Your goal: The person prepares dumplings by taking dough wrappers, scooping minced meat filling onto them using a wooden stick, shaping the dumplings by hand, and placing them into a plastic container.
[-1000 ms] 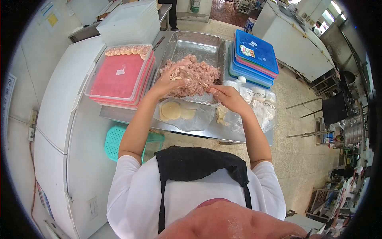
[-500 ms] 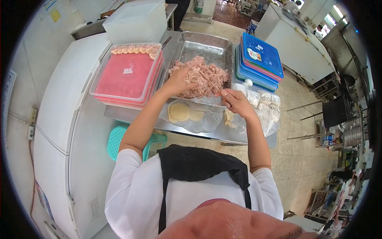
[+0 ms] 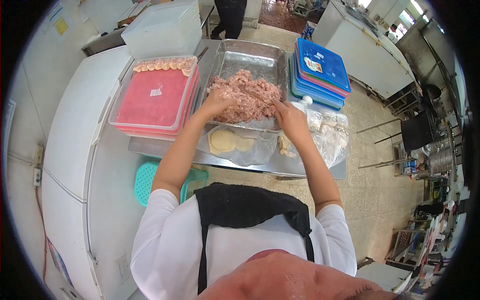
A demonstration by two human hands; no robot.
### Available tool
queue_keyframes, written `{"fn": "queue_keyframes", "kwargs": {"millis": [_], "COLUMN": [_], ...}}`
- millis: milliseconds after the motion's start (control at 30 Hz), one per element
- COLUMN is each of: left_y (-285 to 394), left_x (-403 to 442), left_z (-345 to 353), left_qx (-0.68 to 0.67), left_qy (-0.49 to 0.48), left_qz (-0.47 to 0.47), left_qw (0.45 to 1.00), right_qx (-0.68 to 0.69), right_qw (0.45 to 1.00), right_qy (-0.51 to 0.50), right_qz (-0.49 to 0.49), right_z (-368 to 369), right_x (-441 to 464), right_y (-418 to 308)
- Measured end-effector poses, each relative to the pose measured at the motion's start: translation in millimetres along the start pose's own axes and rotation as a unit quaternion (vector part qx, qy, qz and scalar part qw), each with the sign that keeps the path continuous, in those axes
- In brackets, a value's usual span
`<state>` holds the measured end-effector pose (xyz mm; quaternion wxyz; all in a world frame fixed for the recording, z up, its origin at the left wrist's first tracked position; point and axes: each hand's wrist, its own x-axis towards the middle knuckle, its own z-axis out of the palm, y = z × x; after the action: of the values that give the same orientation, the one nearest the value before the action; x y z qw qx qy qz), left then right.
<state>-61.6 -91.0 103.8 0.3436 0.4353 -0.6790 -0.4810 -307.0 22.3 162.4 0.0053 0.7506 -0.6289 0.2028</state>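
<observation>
A deep metal tray [image 3: 256, 48] holds a heap of minced meat [image 3: 245, 97]. My left hand [image 3: 220, 103] is curled at the left side of the heap; whatever lies within its fingers is hidden. At the heap's right side, my right hand [image 3: 291, 119] is closed on a thin spatula whose blade is pressed into the meat and hard to see. Round dough wrappers [image 3: 223, 140] lie on a clear plastic bag in front of the tray. A crumpled piece of dough [image 3: 285, 145] sits below my right hand.
Left of the tray stand stacked pink-layered containers [image 3: 150, 102], the top one with a row of dumplings [image 3: 167, 65]. Clear containers [image 3: 162, 30] rise behind. Blue-lidded boxes [image 3: 322, 65] and bagged wrappers [image 3: 327, 130] are at right. A person's dark-clothed legs [image 3: 231, 17] show beyond.
My left hand has drawn back slightly left and turned its fingers down to the meat. My right hand has lowered the spatula into the heap. The view has shifted slightly.
</observation>
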Motion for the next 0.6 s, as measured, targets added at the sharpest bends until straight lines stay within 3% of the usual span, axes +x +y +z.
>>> {"fn": "queue_keyframes", "kwargs": {"millis": [100, 200, 267, 400, 500, 600], "left_y": [-48, -1, -8, 9, 19, 52], "left_x": [18, 6, -6, -23, -30, -36], "left_z": [5, -11, -14, -32, -37, -40], "left_qx": [0.086, 0.111, 0.066, 0.11, 0.149, 0.128], "left_qy": [0.033, -0.142, -0.079, -0.029, -0.057, -0.148], "left_qz": [-0.015, -0.044, -0.008, 0.18, 0.202, 0.167], "left_qw": [0.996, 0.983, 0.995, 0.977, 0.966, 0.966], "right_qx": [0.084, -0.001, -0.023, 0.198, 0.361, 0.366], "right_qw": [0.99, 0.999, 0.987, 0.974, 0.922, 0.922], "right_qy": [0.066, -0.046, -0.15, -0.032, -0.101, -0.119], "right_qz": [-0.091, -0.01, 0.054, 0.101, 0.092, 0.048], "right_z": [33, 103, 92, 48, 10, 13], "right_x": [-8, -4, -3, -22, -21, -21], "right_y": [-14, 35, 51, 48, 5, -43]}}
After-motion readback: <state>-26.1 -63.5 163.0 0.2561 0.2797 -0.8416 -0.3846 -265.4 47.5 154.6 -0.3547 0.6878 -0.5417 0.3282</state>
